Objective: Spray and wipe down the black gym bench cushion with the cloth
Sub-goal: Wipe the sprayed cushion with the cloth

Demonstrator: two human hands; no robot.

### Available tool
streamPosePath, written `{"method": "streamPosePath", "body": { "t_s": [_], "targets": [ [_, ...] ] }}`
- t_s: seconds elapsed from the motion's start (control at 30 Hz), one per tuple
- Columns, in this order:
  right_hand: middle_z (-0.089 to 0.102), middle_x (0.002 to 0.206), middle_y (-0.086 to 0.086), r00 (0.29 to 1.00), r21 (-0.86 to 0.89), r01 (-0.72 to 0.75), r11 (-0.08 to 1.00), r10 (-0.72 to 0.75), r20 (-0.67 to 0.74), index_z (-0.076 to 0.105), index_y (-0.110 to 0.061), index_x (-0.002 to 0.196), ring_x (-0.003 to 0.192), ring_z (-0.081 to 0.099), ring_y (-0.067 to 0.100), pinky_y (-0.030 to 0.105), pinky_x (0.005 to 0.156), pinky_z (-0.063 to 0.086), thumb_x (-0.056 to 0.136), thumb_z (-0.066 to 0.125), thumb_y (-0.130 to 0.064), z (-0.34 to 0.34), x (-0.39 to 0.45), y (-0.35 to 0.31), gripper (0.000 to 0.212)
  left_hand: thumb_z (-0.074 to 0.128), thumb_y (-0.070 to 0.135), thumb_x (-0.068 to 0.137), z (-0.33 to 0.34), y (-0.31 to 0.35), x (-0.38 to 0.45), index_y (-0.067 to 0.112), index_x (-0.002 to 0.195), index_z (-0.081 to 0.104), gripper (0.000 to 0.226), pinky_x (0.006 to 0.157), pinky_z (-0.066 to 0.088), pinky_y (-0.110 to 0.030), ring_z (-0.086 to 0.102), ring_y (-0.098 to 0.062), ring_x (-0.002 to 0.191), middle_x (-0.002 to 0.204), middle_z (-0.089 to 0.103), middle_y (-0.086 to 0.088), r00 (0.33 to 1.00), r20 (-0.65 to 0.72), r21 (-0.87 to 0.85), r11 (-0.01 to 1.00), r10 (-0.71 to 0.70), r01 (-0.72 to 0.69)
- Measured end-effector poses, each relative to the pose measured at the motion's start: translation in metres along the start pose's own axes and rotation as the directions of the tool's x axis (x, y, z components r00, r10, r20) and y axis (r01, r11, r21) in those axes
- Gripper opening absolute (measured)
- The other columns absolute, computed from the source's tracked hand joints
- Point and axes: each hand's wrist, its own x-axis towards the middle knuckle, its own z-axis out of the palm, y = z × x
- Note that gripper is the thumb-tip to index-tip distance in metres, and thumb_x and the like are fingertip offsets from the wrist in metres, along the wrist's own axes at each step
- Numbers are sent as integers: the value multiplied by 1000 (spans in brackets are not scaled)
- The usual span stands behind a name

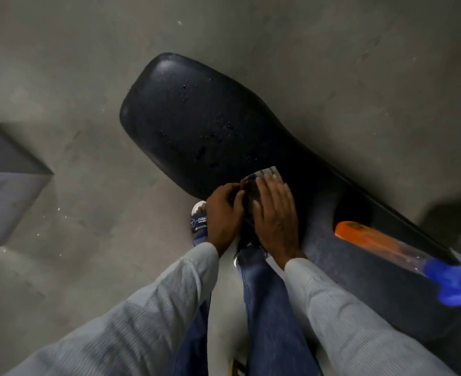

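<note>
While hands [251, 210] fold cloth [264, 176], bottle [387, 246] lies near.

One cushion [196, 123], one cloth [262, 180], one spray bottle [381, 245], two hands [251, 213].

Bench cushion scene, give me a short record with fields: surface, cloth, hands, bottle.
surface: black bench cushion, droplets on the wide end
cloth: striped cloth on the cushion's near edge
hands: left hand pinches the cloth's edge; right hand lies flat on it
bottle: spray bottle, orange with blue head, lying on the cushion, untouched
</note>
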Motion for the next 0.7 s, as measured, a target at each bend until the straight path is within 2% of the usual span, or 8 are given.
{"method": "streamPosePath", "body": {
  "t_s": [0.1, 0.17, 0.23, 0.3, 0.37, 0.47, 0.6, 0.7],
  "targets": [
    [28, 177, 19, 980, -194, 174, 965, -152, 127, 21, -10, 171, 165, 26, 37, 59, 134, 20, 112, 40, -36, 30, -10, -2, 68, 64, 18, 102, -12, -23, 7, 15, 122, 71, 22, 96, 54, -43, 60, -21, 111, 122, 67, -6, 978, -110, 187, 970, 177, -154],
    [19, 179, 18, 973, -280, 190, 941, -142, 182, 6, -11, 172, 166, 17, 36, 59, 135, 13, 111, 32, -41, 42, -11, -5, 73, 64, 14, 100, -25, -39, 17, 9, 135, 65, 35, 111, 49, -42, 56, -29, 129, 142, 60, -13, 946, -159, 297, 928, 281, -225],
    [14, 180, 15, 976, -308, 158, 938, -101, 192, 2, -11, 172, 167, 14, 34, 57, 135, 8, 111, 30, -42, 48, -5, -12, 74, 63, 12, 102, -36, -51, 29, 4, 146, 58, 45, 124, 38, -49, 48, -35, 145, 159, 49, -18, 924, -172, 371, 891, 343, -262],
    [18, 180, 15, 980, -287, 135, 948, -84, 182, 10, -12, 173, 167, 20, 34, 55, 136, 10, 111, 37, -42, 50, 8, -21, 74, 58, 15, 104, -44, -59, 46, 1, 153, 50, 52, 130, 27, -57, 37, -38, 155, 166, 39, -20, 905, -94, 429, 837, 415, -339],
    [27, 178, 15, 987, -248, 108, 963, -74, 143, 23, -15, 173, 165, 29, 33, 52, 133, 20, 109, 43, -44, 47, 30, -26, 73, 56, 18, 104, -49, -62, 62, -1, 158, 43, 58, 133, 17, -56, 28, -39, 160, 170, 32, -22, 860, 44, 469, 750, 508, -467],
    [31, 177, 13, 993, -264, -72, 962, 94, 73, 29, -20, 172, 162, 34, 32, 51, 127, 27, 106, 46, -54, 37, 58, -24, 76, 54, 25, 106, -53, -58, 87, -1, 161, 36, 63, 134, 11, -53, 21, -37, 162, 172, 26, -22, 770, 243, 492, 609, 590, -622],
    [18, 181, 12, 923, -253, -381, 890, 384, -37, 21, -15, 173, 168, 19, 34, 57, 133, 21, 110, 39, -50, 33, 25, -17, 74, 45, 29, 112, -50, -46, 116, 2, 163, 33, 59, 134, 12, -53, 19, -34, 163, 174, 23, -19, 681, 361, 506, 479, 637, -717],
    [9, 182, 14, 916, -267, -375, 888, 400, 45, 17, -13, 174, 170, 8, 34, 61, 134, 19, 111, 35, -47, 49, -20, -49, 74, 43, 30, 114, -55, -48, 123, 2, 165, 30, 60, 133, 15, -55, 16, -34, 164, 175, 21, -18, 666, 393, 505, 456, 634, -733]
  ]
}}
